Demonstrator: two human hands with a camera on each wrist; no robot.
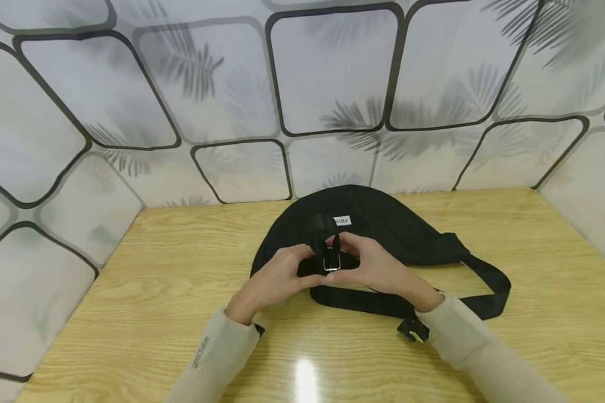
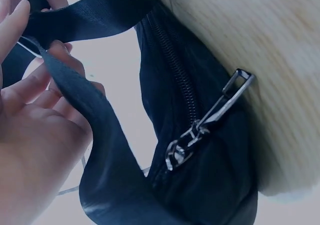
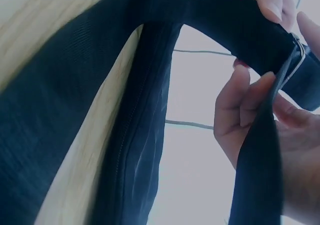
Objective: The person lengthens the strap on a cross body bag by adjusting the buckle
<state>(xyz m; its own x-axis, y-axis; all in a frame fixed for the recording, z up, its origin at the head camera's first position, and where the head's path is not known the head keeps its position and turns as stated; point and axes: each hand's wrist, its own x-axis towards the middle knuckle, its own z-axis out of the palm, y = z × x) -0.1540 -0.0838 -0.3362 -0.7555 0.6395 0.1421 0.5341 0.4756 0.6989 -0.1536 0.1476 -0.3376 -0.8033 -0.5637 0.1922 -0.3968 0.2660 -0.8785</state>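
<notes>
A black sling bag [image 1: 378, 221] with a white label [image 1: 342, 220] lies on the table. Its webbing strap [image 1: 498, 294] is lifted at the near side, where it runs through a silver slider buckle [image 1: 332, 270]. My left hand [image 1: 280, 272] pinches the strap just left of the buckle. From the other side, my right hand [image 1: 375, 266] holds the strap at the buckle, thumb close to the left fingertips. In the right wrist view the strap loops through the metal slider [image 3: 299, 60] between the fingers. The left wrist view shows the bag's zipper [image 2: 175, 77] and metal pull [image 2: 225, 102].
A black buckle clip [image 1: 413, 331] lies on the table beside the right sleeve. Wood-grain tabletop [image 1: 181, 268] stretches around the bag. Patterned fabric walls [image 1: 333, 73] close off the back and both sides.
</notes>
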